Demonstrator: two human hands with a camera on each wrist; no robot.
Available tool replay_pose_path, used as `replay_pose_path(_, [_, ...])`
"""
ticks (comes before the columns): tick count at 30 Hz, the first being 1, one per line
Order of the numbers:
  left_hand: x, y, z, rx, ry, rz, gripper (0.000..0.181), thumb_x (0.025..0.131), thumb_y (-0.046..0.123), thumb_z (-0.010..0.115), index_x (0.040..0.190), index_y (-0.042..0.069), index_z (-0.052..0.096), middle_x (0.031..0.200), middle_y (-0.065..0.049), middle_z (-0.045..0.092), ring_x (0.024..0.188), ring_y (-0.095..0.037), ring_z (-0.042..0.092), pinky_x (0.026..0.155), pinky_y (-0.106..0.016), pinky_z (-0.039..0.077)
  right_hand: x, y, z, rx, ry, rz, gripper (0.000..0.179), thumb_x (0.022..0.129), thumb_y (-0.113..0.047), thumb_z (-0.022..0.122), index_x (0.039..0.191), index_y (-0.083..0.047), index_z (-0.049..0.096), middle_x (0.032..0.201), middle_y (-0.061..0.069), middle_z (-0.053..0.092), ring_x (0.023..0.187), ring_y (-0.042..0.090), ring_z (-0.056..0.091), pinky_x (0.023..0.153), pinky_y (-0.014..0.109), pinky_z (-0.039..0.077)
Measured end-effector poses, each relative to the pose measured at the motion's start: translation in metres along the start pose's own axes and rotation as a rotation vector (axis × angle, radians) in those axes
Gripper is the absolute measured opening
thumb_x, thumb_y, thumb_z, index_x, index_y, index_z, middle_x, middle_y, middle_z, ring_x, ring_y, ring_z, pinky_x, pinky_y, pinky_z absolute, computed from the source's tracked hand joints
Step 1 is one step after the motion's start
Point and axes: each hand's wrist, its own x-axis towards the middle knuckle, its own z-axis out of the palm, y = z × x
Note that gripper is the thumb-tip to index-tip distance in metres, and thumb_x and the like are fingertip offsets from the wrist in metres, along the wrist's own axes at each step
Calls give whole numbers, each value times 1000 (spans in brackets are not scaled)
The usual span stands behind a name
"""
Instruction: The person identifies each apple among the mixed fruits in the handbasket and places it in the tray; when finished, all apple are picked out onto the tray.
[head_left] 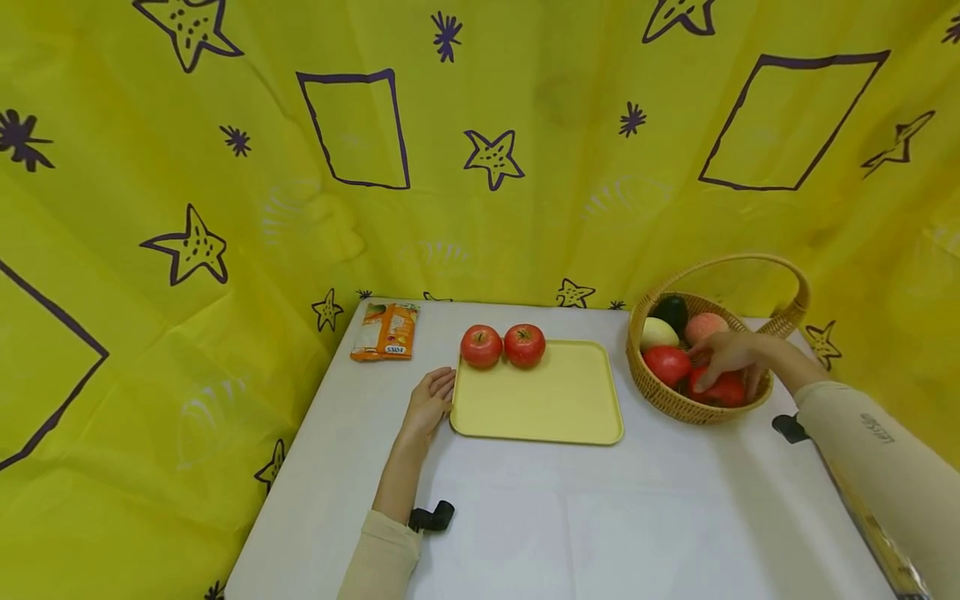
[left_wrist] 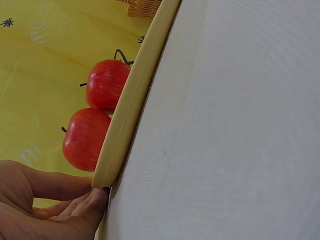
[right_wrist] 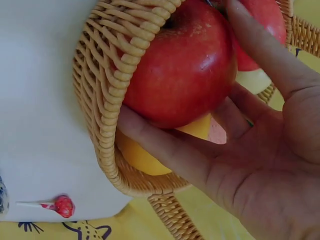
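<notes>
My left hand [head_left: 429, 403] pinches the left edge of a pale yellow tray [head_left: 540, 408], thumb at the rim and fingers beneath, as the left wrist view shows. Two red apples, a left one [head_left: 481, 347] and a right one [head_left: 525, 346], sit side by side at the tray's far left corner. Inside a wicker basket [head_left: 678, 408] on the right, my right hand [head_left: 727, 354] has its thumb and fingers round a red apple [right_wrist: 182, 70]. Beside that apple lie another red apple [head_left: 667, 365], a pale round fruit [head_left: 659, 334], a dark green avocado [head_left: 672, 313] and a pink peach [head_left: 707, 326].
An orange snack packet [head_left: 386, 332] lies at the table's far left corner. The basket's arched handle [head_left: 738, 257] rises over the fruit. Something yellow [right_wrist: 145, 157] lies low in the basket. A red lollipop [right_wrist: 64, 206] is on the white table outside it. A yellow patterned curtain [head_left: 480, 208] hangs behind.
</notes>
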Motion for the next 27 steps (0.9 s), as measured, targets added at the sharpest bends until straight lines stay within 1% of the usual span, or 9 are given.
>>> replay_pose_path(4, [-1,2,1,3,-1,2,82,72,-36,34,151,-15,35,156,-37,39,150,-44,36,126,-44,33,2,-2,1,-54,33,1,94,86,-24,86,151,16,31,151,44,33,117,62,53,65,59,66])
replay_pose_path(9, [-1,1,0,0,-3,-1,81,73,-37,33,152,-15,34,156,-36,39,150,-44,36,126,-44,33,-1,-7,0,-69,19,1,91,86,-23,84,149,17,32,150,44,34,113,61,56,66,59,66])
replay_pose_path(15, [2,-1,-1,6,-4,-1,82,74,-37,33,152,-15,34,156,-36,38,150,-44,35,126,-44,32,-2,-9,-4,-47,-16,12,92,87,-23,84,151,16,29,151,44,32,112,56,57,67,58,66])
replay_pose_path(22, [1,0,0,12,-4,1,82,74,-37,33,152,-14,34,156,-36,38,150,-44,35,126,-44,32,-3,-9,-9,-31,-41,17,88,89,-24,82,150,14,32,146,42,37,102,47,61,69,58,66])
replay_pose_path(24, [1,0,-1,15,-4,1,82,73,-37,33,152,-14,35,156,-36,39,150,-44,35,126,-43,32,-5,-10,-9,-29,-44,12,87,89,-24,82,150,13,32,147,42,37,102,46,61,69,59,66])
replay_pose_path(27, [1,-1,-1,15,-2,-3,81,73,-37,34,152,-14,35,156,-36,39,150,-43,36,126,-43,33,-8,-12,-10,-21,-51,2,87,91,-23,81,151,14,30,152,42,33,101,45,62,70,58,66])
